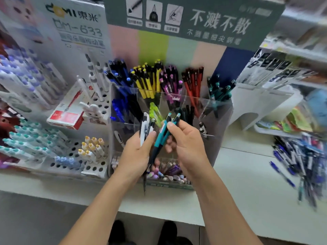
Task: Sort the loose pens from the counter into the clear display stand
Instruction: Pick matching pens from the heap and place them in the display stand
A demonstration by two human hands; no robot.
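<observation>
My right hand (187, 145) has a narrow grip, thumb and curled fingers pinching two teal pens (163, 133) near their upper ends, while my left hand (136, 154) holds a white pen (144, 128) and a dark one beside it against the palm. These pens look light, stiff and smooth, so I judge they could slide or fan apart if held loosely; the rubbery-looking section lower on the barrel seems the surest place to pinch. Just beyond my hands stands the clear display stand (219, 110), its compartments sorted by colour, with matching teal pens in the far right one. The loose pens (300, 161) lie in a heap on the bench (247, 183) well to my right, blurred, so I cannot count them or tell their kinds. My hands hide the stand's lower front compartments, and my left fingers are mostly out of sight.
</observation>
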